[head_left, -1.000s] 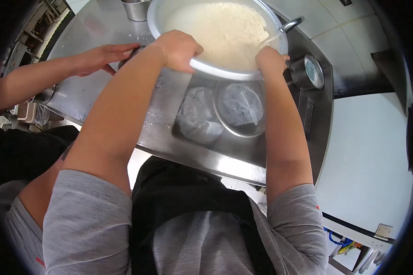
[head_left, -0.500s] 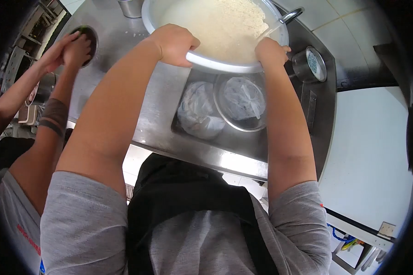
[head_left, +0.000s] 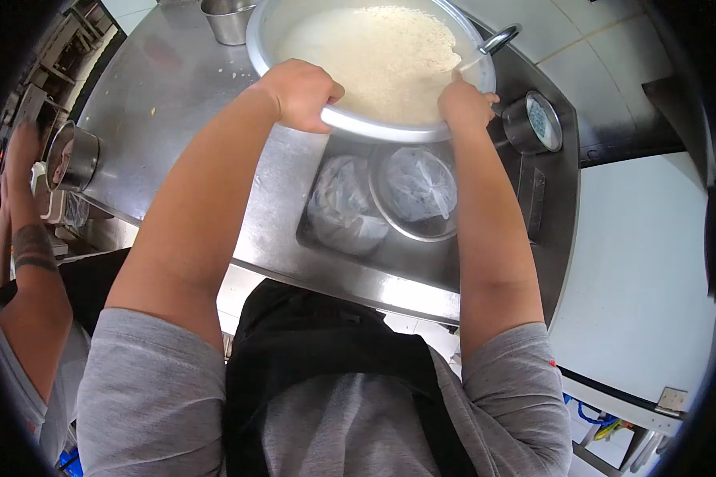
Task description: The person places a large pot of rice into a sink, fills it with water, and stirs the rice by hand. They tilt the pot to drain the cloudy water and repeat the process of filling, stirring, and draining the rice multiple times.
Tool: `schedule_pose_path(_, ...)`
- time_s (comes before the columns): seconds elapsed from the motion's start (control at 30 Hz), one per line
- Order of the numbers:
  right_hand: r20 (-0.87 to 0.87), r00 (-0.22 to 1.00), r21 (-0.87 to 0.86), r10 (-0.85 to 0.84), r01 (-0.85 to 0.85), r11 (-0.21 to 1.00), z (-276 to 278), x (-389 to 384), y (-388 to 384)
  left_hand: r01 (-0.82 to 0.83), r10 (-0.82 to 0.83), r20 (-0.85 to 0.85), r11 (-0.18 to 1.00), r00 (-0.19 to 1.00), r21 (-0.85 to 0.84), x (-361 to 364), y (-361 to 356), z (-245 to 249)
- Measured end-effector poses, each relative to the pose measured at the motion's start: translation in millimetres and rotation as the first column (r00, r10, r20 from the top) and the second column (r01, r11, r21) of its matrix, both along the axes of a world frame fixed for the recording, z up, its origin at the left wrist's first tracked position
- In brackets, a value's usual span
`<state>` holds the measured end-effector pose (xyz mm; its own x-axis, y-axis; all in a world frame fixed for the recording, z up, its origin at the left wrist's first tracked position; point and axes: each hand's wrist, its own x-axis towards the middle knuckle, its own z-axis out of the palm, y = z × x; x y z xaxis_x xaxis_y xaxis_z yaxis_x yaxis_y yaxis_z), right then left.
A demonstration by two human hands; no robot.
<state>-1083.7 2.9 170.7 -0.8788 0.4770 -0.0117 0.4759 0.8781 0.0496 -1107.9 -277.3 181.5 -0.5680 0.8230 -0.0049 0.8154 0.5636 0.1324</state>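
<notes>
A large silver metal basin (head_left: 390, 132) holds pale grains that look like rice (head_left: 410, 40), in cloudy whitish water. My left hand (head_left: 301, 94) is closed around the near left part of its rim, thumb towards the inside. On the near right side, my right hand (head_left: 467, 103) grips the rim too. A chrome tap (head_left: 501, 38) reaches over the basin's right edge, and a thin clear stream seems to run from it. Beneath the basin, the sink holds a white plastic bag (head_left: 344, 208) and a round metal bowl (head_left: 382, 208) with clear plastic (head_left: 422, 184) in it.
Right of the basin sits a small metal pot (head_left: 525, 126) with something bluish inside. Another metal pot (head_left: 229, 22) stands behind on the steel counter (head_left: 179, 83). At the left, a co-worker's arm (head_left: 36, 262) is near a metal container (head_left: 75, 157). A white surface (head_left: 636, 270) lies right.
The co-worker's hands have moved left, off the counter, and the dark bowl they were in is no longer visible there. My hands keep their hold on the basin; the view has shifted slightly.
</notes>
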Motion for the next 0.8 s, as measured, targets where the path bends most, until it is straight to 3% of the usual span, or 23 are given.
schedule_pose_path(0.6,0.057,0.996,-0.022,-0.069,0.071,0.997,3.7,-3.3,-2.3,-0.004,0.004,0.003,1.0,1.0,-0.001,0.6,0.4,2.5)
schedule_pose_path(0.8,0.068,0.997,-0.011,-0.025,0.026,1.0,5.5,0.0,-2.3,0.007,-0.007,0.0,1.0,1.0,0.0,0.2,-0.1,2.8)
